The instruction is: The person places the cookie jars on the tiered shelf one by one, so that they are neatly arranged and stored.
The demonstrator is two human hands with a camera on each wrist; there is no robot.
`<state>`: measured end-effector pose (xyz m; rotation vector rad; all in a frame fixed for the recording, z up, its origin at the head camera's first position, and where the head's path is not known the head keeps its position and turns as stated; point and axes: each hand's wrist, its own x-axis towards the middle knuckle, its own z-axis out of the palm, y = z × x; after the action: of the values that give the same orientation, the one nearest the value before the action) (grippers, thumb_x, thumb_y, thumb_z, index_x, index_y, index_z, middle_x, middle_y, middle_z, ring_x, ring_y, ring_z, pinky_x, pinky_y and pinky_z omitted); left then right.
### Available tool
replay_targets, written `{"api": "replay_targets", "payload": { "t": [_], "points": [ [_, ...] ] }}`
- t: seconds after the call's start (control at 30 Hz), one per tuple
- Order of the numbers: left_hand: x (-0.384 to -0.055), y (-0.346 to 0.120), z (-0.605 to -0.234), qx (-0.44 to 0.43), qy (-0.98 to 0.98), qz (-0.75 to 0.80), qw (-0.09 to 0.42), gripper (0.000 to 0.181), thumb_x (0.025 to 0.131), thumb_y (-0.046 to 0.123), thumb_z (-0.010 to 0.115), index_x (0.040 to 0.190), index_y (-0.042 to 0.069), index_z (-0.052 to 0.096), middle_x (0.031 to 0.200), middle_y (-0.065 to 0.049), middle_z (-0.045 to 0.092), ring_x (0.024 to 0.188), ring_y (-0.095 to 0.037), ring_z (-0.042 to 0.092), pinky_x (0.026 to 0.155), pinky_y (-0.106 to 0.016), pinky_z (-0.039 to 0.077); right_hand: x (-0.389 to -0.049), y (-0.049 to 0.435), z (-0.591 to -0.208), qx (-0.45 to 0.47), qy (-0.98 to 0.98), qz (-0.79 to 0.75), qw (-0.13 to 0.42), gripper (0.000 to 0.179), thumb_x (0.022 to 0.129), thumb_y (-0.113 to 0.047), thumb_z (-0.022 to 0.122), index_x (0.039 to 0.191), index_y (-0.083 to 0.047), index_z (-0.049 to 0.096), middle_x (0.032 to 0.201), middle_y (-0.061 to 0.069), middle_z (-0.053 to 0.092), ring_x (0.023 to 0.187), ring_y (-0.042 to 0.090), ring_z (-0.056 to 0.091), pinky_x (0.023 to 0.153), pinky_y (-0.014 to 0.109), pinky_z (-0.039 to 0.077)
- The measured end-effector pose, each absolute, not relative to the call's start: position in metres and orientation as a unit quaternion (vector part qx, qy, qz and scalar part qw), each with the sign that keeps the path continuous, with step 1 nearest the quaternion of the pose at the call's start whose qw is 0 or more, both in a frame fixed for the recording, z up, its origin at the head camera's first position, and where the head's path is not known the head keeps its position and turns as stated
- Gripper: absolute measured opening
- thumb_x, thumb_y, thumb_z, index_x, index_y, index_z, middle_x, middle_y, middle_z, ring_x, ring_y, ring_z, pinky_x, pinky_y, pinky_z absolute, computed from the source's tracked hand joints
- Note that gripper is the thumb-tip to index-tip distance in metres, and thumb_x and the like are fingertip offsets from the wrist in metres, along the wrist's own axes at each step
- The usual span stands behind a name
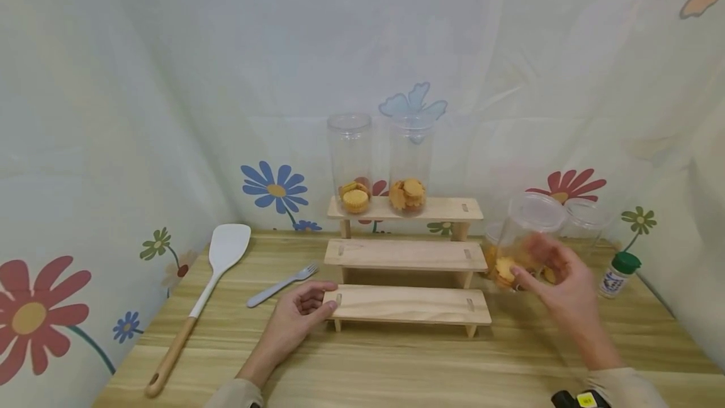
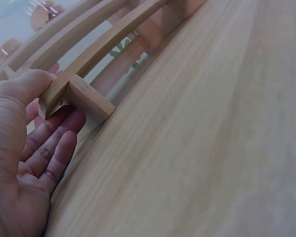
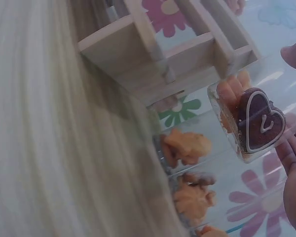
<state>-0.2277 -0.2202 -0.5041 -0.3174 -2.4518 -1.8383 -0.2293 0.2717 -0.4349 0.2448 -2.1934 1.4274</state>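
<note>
My left hand [image 1: 294,320] pinches the left end of the lowest step of a three-step wooden stand [image 1: 408,304]; in the left wrist view the thumb lies over the board and fingers curl beneath. To the right of the stand, my right hand [image 1: 569,288] grips a clear lidded jar [image 1: 521,222], tilted and raised off the table. Cookies lie at its bottom, among them a dark heart-shaped cookie [image 3: 261,123] with white icing. Two more jars, a left one [image 1: 350,156] and a right one [image 1: 410,156], stand on the top step with cookies inside.
Behind the held jar, other clear cookie jars [image 1: 586,216] stand on the table. A green-capped shaker [image 1: 619,276] is at far right. Left of the stand lie a grey fork [image 1: 283,285] and a white spatula [image 1: 226,247] with a wooden handle. A flowered curtain [image 1: 272,68] surrounds the table.
</note>
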Motion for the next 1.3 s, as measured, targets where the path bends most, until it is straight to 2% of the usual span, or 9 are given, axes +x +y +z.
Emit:
{"api": "replay_targets", "payload": {
  "t": [0.23,0.37,0.5,0.7,0.9,1.07,1.3],
  "points": [
    [-0.227,-0.220,-0.503,-0.108,-0.793,-0.599,0.027,0.032,0.100,0.025,0.088,0.131,0.020,0.080,0.112,-0.007,0.078,0.103,-0.020,0.072,0.091,-0.028,0.060,-0.224,0.273,-0.414,0.110,-0.799,0.521,0.281,0.067,0.091,0.005,0.089,0.152,-0.002,0.062,0.132,-0.020,0.071,0.119,0.000,0.064,0.103,0.007,0.046],
    [-0.227,-0.219,-0.503,-0.114,-0.794,-0.596,0.030,0.032,0.101,0.025,0.087,0.131,0.018,0.080,0.112,-0.009,0.078,0.103,-0.020,0.071,0.091,-0.027,0.060,-0.226,0.273,-0.399,0.119,-0.797,0.519,0.285,0.069,0.091,0.005,0.089,0.153,-0.002,0.062,0.133,-0.016,0.072,0.120,0.001,0.065,0.103,0.007,0.047],
    [-0.226,-0.220,-0.503,-0.115,-0.794,-0.596,0.031,0.032,0.101,0.025,0.087,0.131,0.018,0.080,0.111,-0.009,0.078,0.102,-0.020,0.071,0.091,-0.027,0.060,-0.233,0.270,-0.382,0.118,-0.808,0.506,0.277,0.066,0.094,-0.004,0.091,0.154,-0.008,0.063,0.134,-0.012,0.071,0.120,0.000,0.064,0.102,0.006,0.046],
    [-0.226,-0.220,-0.502,-0.111,-0.795,-0.596,0.029,0.032,0.101,0.026,0.087,0.131,0.019,0.080,0.111,-0.009,0.078,0.102,-0.021,0.071,0.091,-0.027,0.060,-0.245,0.259,-0.356,0.095,-0.830,0.492,0.245,0.069,0.100,-0.025,0.089,0.161,-0.019,0.057,0.146,0.001,0.068,0.126,-0.002,0.061,0.099,0.004,0.046],
    [-0.226,-0.220,-0.502,-0.115,-0.793,-0.597,0.029,0.032,0.101,0.025,0.087,0.131,0.017,0.080,0.110,-0.011,0.078,0.101,-0.020,0.071,0.090,-0.027,0.060,-0.264,0.243,-0.339,0.116,-0.816,0.515,0.233,0.071,0.100,-0.025,0.088,0.162,-0.016,0.056,0.151,0.010,0.067,0.130,0.006,0.062,0.104,0.008,0.047],
    [-0.227,-0.220,-0.502,-0.119,-0.793,-0.596,0.034,0.032,0.101,0.023,0.087,0.131,0.016,0.080,0.110,-0.011,0.078,0.100,-0.019,0.071,0.090,-0.027,0.059,-0.282,0.231,-0.331,0.141,-0.804,0.528,0.235,0.070,0.100,-0.023,0.088,0.162,-0.015,0.056,0.149,0.010,0.068,0.129,0.005,0.065,0.104,0.011,0.050],
    [-0.226,-0.220,-0.502,-0.117,-0.794,-0.595,0.033,0.031,0.101,0.023,0.087,0.131,0.017,0.080,0.109,-0.011,0.077,0.099,-0.019,0.071,0.089,-0.027,0.060,-0.301,0.214,-0.326,0.149,-0.787,0.553,0.230,0.067,0.100,-0.022,0.088,0.159,-0.009,0.058,0.148,0.016,0.068,0.129,0.011,0.067,0.106,0.013,0.051]
  ]
}}
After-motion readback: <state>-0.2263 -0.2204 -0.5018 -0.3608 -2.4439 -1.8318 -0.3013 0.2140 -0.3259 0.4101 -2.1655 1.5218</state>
